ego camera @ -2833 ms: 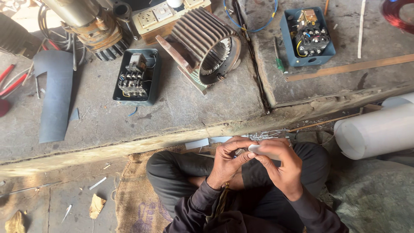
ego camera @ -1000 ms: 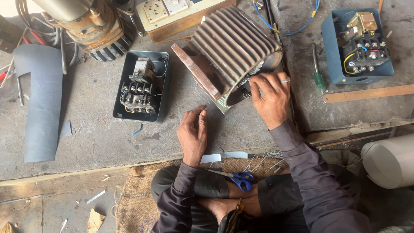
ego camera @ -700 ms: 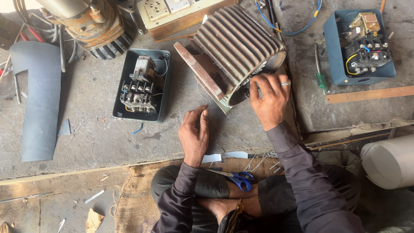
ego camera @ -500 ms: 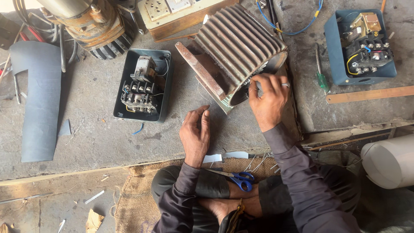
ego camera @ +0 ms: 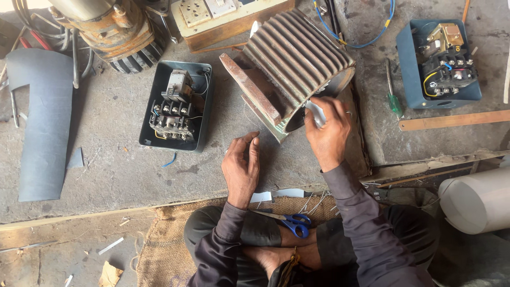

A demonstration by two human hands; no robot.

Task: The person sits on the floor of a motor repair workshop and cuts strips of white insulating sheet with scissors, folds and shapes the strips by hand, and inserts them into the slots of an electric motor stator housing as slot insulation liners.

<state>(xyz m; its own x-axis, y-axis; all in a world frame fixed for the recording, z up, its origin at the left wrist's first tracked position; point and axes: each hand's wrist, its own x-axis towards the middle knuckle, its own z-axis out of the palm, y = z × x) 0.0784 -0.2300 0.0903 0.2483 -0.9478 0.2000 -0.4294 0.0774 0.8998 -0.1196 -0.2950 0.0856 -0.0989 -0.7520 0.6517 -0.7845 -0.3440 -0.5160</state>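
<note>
A ribbed grey motor housing lies on its side on the concrete bench, its open end toward me. My right hand is at that open end, fingers pinched on a small white paper strip. My left hand rests flat on the bench just left of the housing, fingers loosely curled, holding nothing. Blue-handled scissors lie on my lap near more white strips.
An open grey switch box sits to the left, a blue one at the right. A green screwdriver, wooden ruler, grey sheet, white roll, rusty motor and socket board surround the bench.
My hands left my lap and reached up to the bench. The right hand brought the white strip to the housing's open end; the left settled on the bench beside it.
</note>
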